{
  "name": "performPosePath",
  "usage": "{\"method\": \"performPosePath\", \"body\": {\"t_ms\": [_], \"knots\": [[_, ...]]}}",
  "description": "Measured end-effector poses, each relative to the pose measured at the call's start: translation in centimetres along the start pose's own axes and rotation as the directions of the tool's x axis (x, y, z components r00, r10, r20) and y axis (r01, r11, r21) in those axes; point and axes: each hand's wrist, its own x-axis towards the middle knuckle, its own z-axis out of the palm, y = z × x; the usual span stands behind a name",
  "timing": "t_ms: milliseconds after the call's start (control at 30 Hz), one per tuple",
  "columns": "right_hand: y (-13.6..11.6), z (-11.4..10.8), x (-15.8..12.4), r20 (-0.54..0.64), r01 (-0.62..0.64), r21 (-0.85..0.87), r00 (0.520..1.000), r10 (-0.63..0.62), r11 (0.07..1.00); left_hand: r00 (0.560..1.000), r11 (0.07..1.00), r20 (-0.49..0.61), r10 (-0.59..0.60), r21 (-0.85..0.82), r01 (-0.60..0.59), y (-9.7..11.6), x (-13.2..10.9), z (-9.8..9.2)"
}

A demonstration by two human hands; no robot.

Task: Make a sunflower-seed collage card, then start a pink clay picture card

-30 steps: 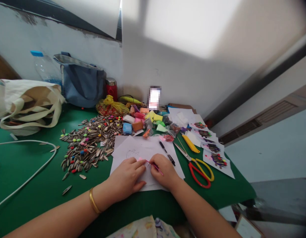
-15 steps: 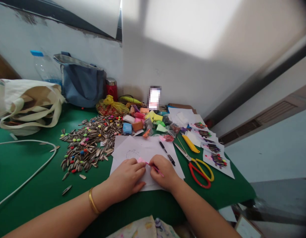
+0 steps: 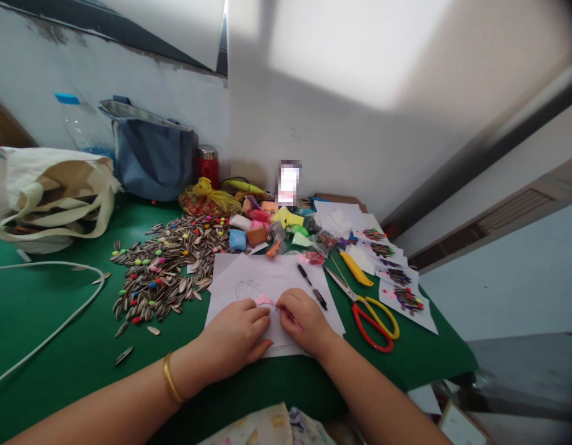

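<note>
In my right hand point(image 3: 303, 318) is a thin pink stick-like tool point(image 3: 294, 321), pinched between thumb and fingers, its tip pointing left. A small piece of pink clay point(image 3: 264, 299) lies on white paper point(image 3: 276, 272), just beyond the fingertips of my left hand point(image 3: 237, 330). My left hand rests flat on the paper, fingers stretched out and thumb apart, partly hiding the area beneath. A pencil-like drawing point(image 3: 247, 288) of a round, cross-hatched shape shows beside the clay. A black pen point(image 3: 312, 286) lies on the sheet to the right.
Scissors point(image 3: 369, 315) and a yellow cutter point(image 3: 357, 269) lie right of the paper. Sunflower seeds point(image 3: 174, 259) with coloured bits spread to the left. Clay packets point(image 3: 256, 235) and a phone point(image 3: 289, 183) stand behind. Decorated paper cards point(image 3: 429, 318) line the right edge.
The tip of the tool in my right hand has shifted slightly, and more of the pink clay shows. My left hand has barely moved.
</note>
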Motion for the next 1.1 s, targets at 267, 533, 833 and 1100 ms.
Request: {"method": "performPosePath", "body": {"t_ms": [267, 533, 833, 1100], "knots": [[0.10, -0.16, -0.01, -0.024, -0.075, -0.036, 0.997, 0.074, 0.997, 0.992, 0.989, 0.040, -0.116, 0.096, 0.112, -0.04, -0.15, -0.11], [0.14, -0.09, 0.09, -0.042, -0.080, -0.074, 0.996, 0.077, 0.994, 0.991, 0.986, 0.053, -0.127, 0.113, 0.120, -0.21, 0.00, -0.12], [0.20, -0.04, 0.09, -0.032, -0.084, -0.066, 0.996, 0.082, 0.994, 0.986, 0.984, 0.056, -0.159, 0.087, 0.154, -0.46, 0.02, -0.03], [0.22, -0.04, 0.03, -0.029, -0.076, -0.055, 0.997, 0.075, 0.996, 0.985, 0.985, 0.021, -0.171, 0.022, 0.170, -0.57, -0.22, -0.18]]}}
